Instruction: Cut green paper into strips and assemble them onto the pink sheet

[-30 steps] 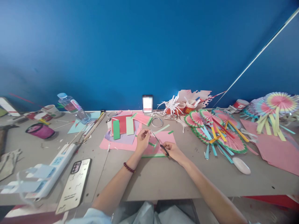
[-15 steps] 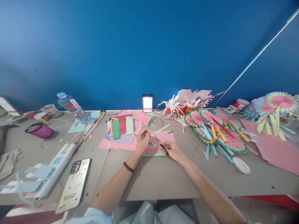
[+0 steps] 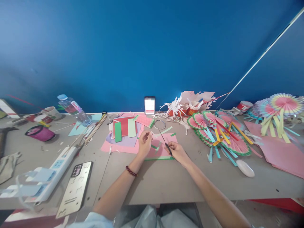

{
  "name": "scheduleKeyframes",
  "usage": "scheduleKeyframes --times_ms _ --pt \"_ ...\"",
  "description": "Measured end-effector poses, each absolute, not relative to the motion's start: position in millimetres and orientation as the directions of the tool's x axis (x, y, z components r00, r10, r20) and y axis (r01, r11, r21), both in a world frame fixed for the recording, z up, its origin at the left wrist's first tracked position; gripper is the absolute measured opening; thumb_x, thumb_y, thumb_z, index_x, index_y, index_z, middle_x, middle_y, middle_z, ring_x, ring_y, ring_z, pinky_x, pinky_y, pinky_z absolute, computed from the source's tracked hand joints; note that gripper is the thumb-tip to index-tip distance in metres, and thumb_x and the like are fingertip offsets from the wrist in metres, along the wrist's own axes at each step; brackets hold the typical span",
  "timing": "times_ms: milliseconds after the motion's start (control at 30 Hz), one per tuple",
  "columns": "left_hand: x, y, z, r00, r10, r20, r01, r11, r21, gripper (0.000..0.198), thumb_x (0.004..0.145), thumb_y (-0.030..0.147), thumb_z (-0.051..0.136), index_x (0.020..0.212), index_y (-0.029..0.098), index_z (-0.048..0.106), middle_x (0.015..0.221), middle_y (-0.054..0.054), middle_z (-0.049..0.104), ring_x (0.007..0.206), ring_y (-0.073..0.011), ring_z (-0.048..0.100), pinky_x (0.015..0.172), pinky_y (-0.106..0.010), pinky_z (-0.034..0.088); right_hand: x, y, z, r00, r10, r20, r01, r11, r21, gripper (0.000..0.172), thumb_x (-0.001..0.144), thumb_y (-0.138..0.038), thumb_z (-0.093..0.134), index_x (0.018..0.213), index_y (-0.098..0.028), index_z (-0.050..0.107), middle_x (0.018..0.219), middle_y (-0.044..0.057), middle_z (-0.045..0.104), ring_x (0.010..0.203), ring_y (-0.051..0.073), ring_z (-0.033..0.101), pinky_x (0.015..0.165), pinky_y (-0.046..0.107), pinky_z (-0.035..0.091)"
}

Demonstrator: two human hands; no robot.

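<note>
My left hand (image 3: 144,145) is closed in a pinch above the pink paper (image 3: 165,152); a small pale bit shows at its fingertips, too small to name. My right hand (image 3: 177,153) grips slim scissors (image 3: 165,142) by their black handle, the thin metal blades pointing up and left, apart from my left fingers. The handle loops are hidden by my fingers. Under and between the hands, green paper strips (image 3: 155,147) lie on the pink sheet. Left of my left hand are a dark green card (image 3: 118,131), a pale green card (image 3: 132,128) and a pleated pink paper with green edging (image 3: 144,121).
A wire ring (image 3: 160,124) lies beyond the hands. On the right are pleated paper fans (image 3: 237,142), a white oval object (image 3: 245,168) and pink sheets (image 3: 280,152). On the left are a phone (image 3: 75,186), a power strip (image 3: 55,171) and a tilted bottle (image 3: 75,109).
The scissors have swung away from my left fingertips, and my right hand has shifted slightly right. My left hand has barely moved.
</note>
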State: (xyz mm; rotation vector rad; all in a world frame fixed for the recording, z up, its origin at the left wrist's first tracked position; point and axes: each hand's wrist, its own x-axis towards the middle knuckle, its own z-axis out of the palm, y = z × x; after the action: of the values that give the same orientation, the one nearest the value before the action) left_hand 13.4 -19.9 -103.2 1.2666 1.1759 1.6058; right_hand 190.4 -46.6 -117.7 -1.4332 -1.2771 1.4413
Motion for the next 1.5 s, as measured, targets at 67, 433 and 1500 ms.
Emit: scheduleKeyframes --times_ms 67,433,1500 --pt "11.5 -18.5 -104.3 -0.226 0.938 0.263 -0.039 -0.278 0.96 0.031 0.083 0.049 0.063 0.075 0.02 0.059 0.064 0.002 0.053 0.057 -0.0109 0.05 0.057 -0.024 0.043 191.3 -46.6 -116.4 -0.111 0.96 -0.257 0.17 -0.237 -0.957 0.046 0.061 -0.059 0.076 0.066 -0.021 0.051 0.05 -0.007 0.051 0.044 0.008 0.038 0.047 0.021 0.026" --pt "11.9 -16.1 -106.7 -0.141 0.966 0.216 -0.132 -0.234 0.963 0.039 0.081 0.057 0.064 0.072 0.02 0.057 0.062 0.002 0.053 0.054 -0.0109 0.049 0.055 -0.026 0.042 230.5 -33.2 -110.6 0.128 0.991 0.038 0.826 -0.085 -0.557 0.012 0.078 -0.033 0.065 0.074 -0.022 0.06 0.072 0.002 0.067 0.064 0.017 0.058 0.055 0.024 0.029" --pt "26.1 -24.1 -119.1 -0.022 0.971 0.237 0.002 -0.237 0.971 0.026 0.08 0.042 0.067 0.072 0.018 0.065 0.072 -0.003 0.064 0.063 -0.0132 0.056 0.057 -0.024 0.044 202.7 -48.0 -98.1 -0.112 0.993 -0.025 0.188 -0.003 -0.982 0.041 0.075 -0.055 0.064 0.094 -0.018 0.068 0.079 0.003 0.063 0.063 0.014 0.051 0.055 0.025 0.041"
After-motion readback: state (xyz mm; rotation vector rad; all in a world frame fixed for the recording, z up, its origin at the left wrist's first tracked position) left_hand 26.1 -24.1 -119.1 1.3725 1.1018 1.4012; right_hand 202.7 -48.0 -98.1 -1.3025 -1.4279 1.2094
